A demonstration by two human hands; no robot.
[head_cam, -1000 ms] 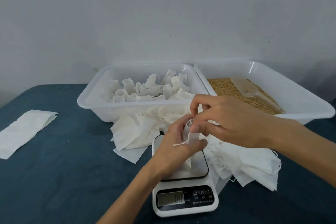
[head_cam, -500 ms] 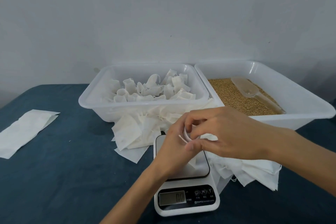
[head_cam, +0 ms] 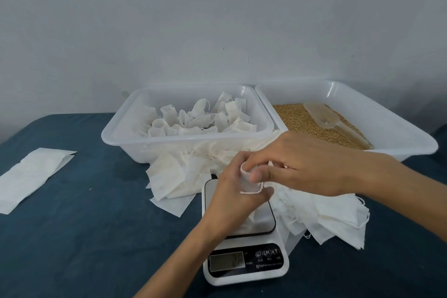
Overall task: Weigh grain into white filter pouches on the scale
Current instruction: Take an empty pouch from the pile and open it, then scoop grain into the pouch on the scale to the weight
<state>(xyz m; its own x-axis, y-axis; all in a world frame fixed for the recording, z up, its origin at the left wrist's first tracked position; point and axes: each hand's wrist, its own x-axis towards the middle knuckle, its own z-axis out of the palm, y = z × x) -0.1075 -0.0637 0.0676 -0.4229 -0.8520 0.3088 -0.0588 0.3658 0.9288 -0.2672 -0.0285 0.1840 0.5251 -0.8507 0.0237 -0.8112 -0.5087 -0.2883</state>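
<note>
Both hands work one white filter pouch (head_cam: 249, 182) just above the white digital scale (head_cam: 244, 264). My left hand (head_cam: 229, 197) grips the pouch from the left, and my right hand (head_cam: 300, 164) pinches its open rim with thumb and fingers. Much of the pouch is hidden inside my hands. Brown grain (head_cam: 297, 121) fills the right-hand white tub (head_cam: 399, 135), with a clear plastic scoop (head_cam: 324, 118) lying on it. Loose empty pouches (head_cam: 333, 215) are heaped around the scale.
A second white tub (head_cam: 125, 138) at the back left holds several opened pouches. A flat white sheet (head_cam: 31, 174) lies at the far left on the dark blue tabletop (head_cam: 84, 237). A pale wall stands behind both tubs.
Both hands have sunk a little toward the scale. The pouch's drawstring no longer hangs out to the left, and the pouch mouth now shows open between the fingers.
</note>
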